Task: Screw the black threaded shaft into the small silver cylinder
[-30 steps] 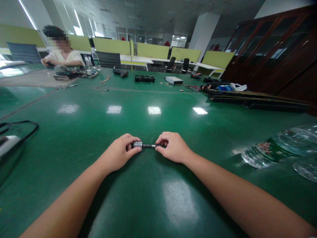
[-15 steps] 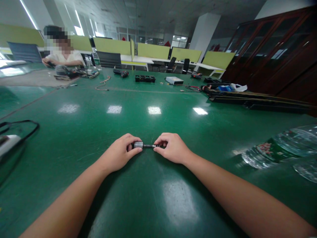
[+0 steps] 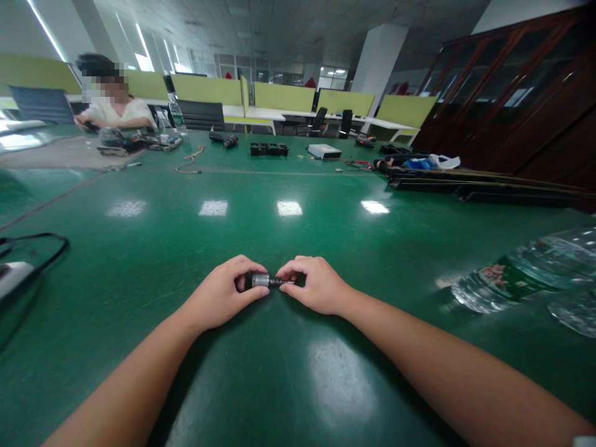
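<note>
Just in front of me a silver metal cylinder (image 3: 260,280) lies sideways, low over the green table (image 3: 261,372) or resting on it; I cannot tell which. My left hand (image 3: 226,288) is closed on it, thumb on the near side and fingers on the far side. From the cylinder's right end a thin dark shaft (image 3: 274,282) with a ribbed surface points right. My right hand (image 3: 316,284) pinches that shaft between thumb and forefinger. A thin light tip shows within the right hand's grasp, and its far end is partly hidden.
Large water bottles (image 3: 516,276) lie at the right. A black cable (image 3: 51,236) and a white object (image 3: 13,276) are at the left. Far back sit a power drill (image 3: 224,139), a black tray-like part (image 3: 269,149) and a white box (image 3: 324,151). Another person (image 3: 114,112) sits across.
My right hand has moved left along the shaft, closer to the cylinder. The stretch of shaft between my hands is shorter. Both hands sit slightly lower in view.
</note>
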`<state>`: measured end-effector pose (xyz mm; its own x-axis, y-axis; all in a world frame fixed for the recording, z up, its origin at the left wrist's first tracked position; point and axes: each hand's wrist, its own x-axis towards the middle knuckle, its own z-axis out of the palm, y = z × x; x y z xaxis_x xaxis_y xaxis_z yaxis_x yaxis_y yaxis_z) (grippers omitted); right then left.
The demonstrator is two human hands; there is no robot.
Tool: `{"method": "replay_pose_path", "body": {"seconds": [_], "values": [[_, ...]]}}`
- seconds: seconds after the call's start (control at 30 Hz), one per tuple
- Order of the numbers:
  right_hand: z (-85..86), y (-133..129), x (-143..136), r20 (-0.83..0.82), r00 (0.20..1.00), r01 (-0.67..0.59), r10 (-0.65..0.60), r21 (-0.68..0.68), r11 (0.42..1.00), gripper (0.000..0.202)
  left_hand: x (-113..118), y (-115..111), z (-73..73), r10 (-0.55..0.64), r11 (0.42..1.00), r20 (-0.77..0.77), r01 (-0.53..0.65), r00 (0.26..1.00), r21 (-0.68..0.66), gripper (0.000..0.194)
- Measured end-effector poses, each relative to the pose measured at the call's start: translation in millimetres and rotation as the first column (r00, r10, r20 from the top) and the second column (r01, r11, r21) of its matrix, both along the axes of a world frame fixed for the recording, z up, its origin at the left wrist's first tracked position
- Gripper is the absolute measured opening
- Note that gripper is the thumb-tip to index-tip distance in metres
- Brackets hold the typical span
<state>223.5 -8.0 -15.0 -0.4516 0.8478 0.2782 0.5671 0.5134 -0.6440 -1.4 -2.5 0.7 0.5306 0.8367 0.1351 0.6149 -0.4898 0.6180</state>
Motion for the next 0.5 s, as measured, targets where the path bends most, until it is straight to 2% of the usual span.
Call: {"method": "replay_pose_path", "body": {"seconds": [0.2, 0.5], "values": [[2.6, -0.3, -0.2, 0.006, 1.0, -0.02, 0.02, 0.031, 0.999, 0.015, 0.7, 1.6, -1.4, 0.027, 1.0, -0.039, -0.027, 0.999, -0.013, 0.033], [2.6, -0.5, -0.3, 0.021, 0.999, -0.048, 0.047, 0.05, 0.998, 0.014, 0.1, 0.2, -1.6, -0.001, 1.0, -0.032, 0.001, 0.999, -0.003, 0.028]]}}
